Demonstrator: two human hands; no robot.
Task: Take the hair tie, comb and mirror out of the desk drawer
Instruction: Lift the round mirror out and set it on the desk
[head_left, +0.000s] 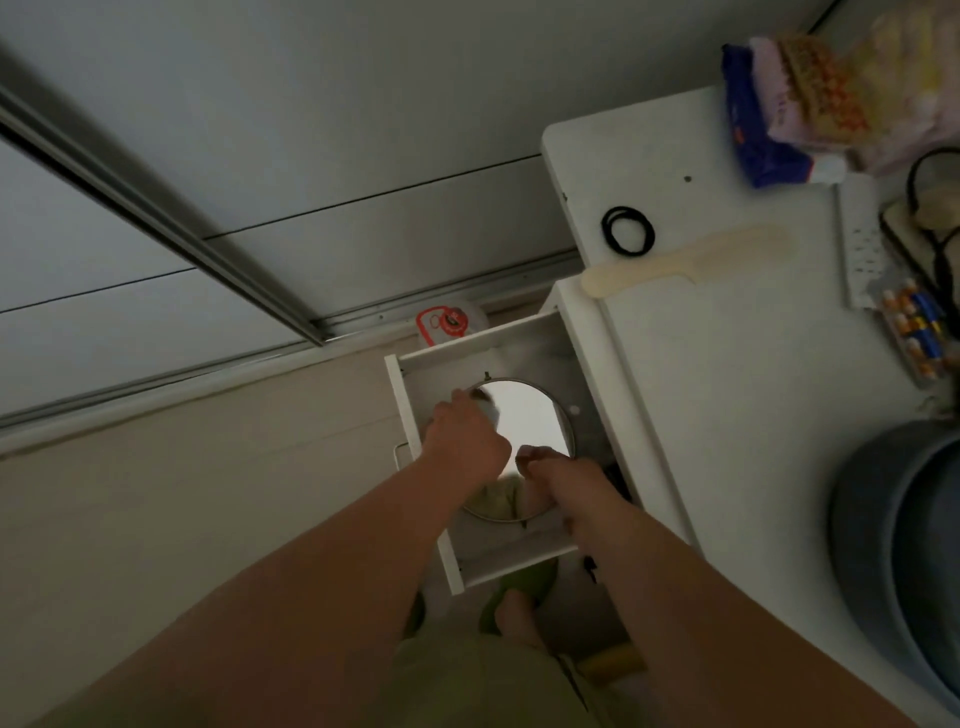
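The white desk drawer (483, 340) is pulled out, and a round mirror (524, 415) lies face up inside it. My left hand (462, 441) grips the mirror's left rim with curled fingers. My right hand (566, 483) holds the mirror's near right edge, fingertips on the glass. On the white desk top (727, 415), black hair ties (627, 230) lie in a loop near the far left corner. A cream comb (685, 262) lies just this side of them, its handle overhanging the desk edge.
Snack packets (810, 109) sit at the desk's far end. A white power strip (862, 244), black cables (935, 244) and a pack of batteries (914, 327) lie along the right. A grey round basin (883, 545) stands at the near right. A white bag with red print (447, 323) sits behind the drawer.
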